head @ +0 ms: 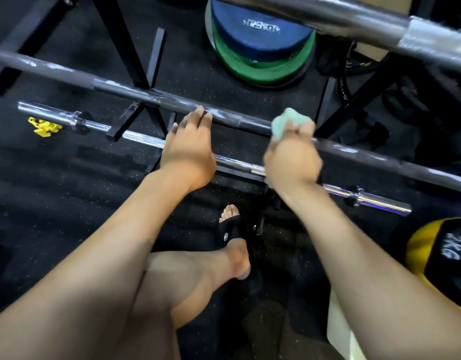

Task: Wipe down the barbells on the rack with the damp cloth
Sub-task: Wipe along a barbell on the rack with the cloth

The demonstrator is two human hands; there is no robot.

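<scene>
Right grip (291,157) curls around the pale green cloth (289,123), pressing it onto the dark barbell (135,93) that crosses the rack (156,63). Left grip (190,149) rests straight fingers on the same bar, just beside. Lower down lies a chrome barbell (375,197).

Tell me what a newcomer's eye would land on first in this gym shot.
Two bare forearms reach up the middle of the frame to a dark barbell running across it. The right hand grips a pale green cloth on the bar, while the left hand rests its fingers on the bar beside it. Behind, blue and green weight plates stand out against the black floor.
</scene>
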